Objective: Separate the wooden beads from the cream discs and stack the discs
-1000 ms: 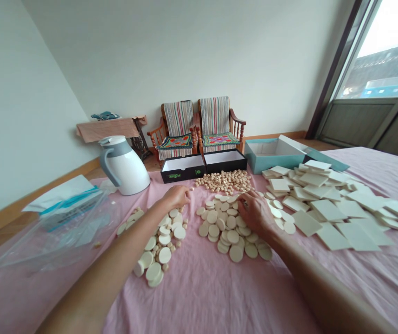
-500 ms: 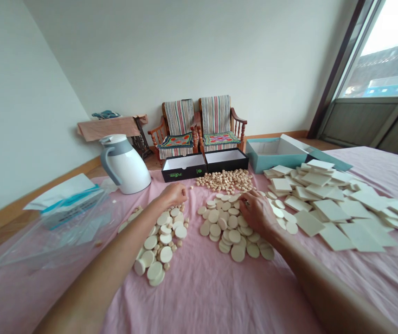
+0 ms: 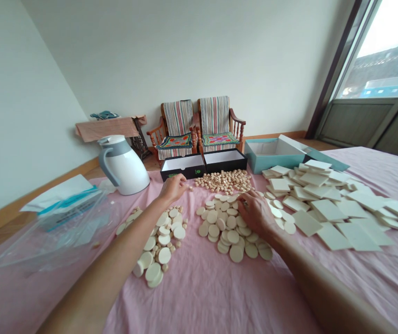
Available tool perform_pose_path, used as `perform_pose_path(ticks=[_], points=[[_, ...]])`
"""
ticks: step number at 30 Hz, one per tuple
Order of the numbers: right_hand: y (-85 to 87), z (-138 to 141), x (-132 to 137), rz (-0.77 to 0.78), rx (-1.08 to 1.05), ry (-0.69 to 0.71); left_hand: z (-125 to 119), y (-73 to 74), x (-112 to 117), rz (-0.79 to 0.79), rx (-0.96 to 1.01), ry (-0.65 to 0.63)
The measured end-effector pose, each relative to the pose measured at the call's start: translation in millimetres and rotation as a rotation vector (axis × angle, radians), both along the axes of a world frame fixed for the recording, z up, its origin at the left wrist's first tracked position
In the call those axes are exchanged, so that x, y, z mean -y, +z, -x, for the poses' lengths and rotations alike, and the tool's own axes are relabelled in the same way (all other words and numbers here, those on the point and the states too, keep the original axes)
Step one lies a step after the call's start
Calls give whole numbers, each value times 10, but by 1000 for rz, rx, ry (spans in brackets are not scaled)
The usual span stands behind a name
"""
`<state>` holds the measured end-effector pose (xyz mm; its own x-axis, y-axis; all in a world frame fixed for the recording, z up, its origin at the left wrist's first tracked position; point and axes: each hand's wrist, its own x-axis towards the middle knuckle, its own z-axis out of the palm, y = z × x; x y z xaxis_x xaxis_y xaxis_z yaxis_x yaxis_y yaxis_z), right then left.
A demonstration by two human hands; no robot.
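My left hand (image 3: 174,186) is over the cloth just in front of the black boxes, its thumb and fingers closed together at a small wooden cube (image 3: 191,189). Below that forearm lies a mixed heap of round wooden discs (image 3: 164,255) and small cubes. My right hand (image 3: 254,208) rests at the right side of a second heap of pale round discs (image 3: 233,237). Its fingers curl down among the discs, and what they hold, if anything, is hidden. Just beyond, a pile of small wooden cubes (image 3: 225,181) spreads in front of the boxes.
Square wooden tiles (image 3: 327,209) lie heaped at the right. Two black boxes (image 3: 182,173) and an open teal box (image 3: 279,162) stand behind. To the left are a white jug (image 3: 129,169) and clear plastic packaging (image 3: 63,236). A pink cloth (image 3: 199,297) covers the surface.
My left hand has moved slightly forward, and its fingers have extended from a curled fist to the lone cube. My right hand has stayed at the disc heap. The view has shifted slightly.
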<state>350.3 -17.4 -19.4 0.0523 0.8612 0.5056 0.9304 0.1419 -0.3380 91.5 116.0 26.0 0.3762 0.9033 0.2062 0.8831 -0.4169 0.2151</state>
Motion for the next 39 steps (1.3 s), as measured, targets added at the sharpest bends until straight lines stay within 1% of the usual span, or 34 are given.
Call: perform_pose_path(ticks=[4,6,10,15,18,22,23,25,28,31,34,39], points=[[0,0,-3,0,14,-9,92,-2,84,103,-80,-115],[-3,-2,-6,-2,17,-9,130,-21,145,147,-125,-139],[-13,-8,-10,-5,13,-3,153,-64,219,165,-178,-105],[-30,-16,-13,-12,17,2,133,-88,218,152,-169,-64],[-33,-21,-17,-14,20,3,77,-52,184,103,-118,-49],[-24,-20,-18,-21,20,7,11,38,127,-80,22,11],[-21,-18,-17,-19,22,9,15,54,122,-101,34,13],[-17,-13,-14,-17,27,9,51,63,134,-72,7,-17],[-13,-8,-6,-12,31,4,142,30,189,39,-91,-65],[-9,-7,3,-4,34,13,202,-16,236,90,-145,-47],[-8,-10,2,-12,34,16,206,-42,242,125,-176,-24],[-18,-17,-12,-19,30,11,179,-72,223,130,-191,-14]])
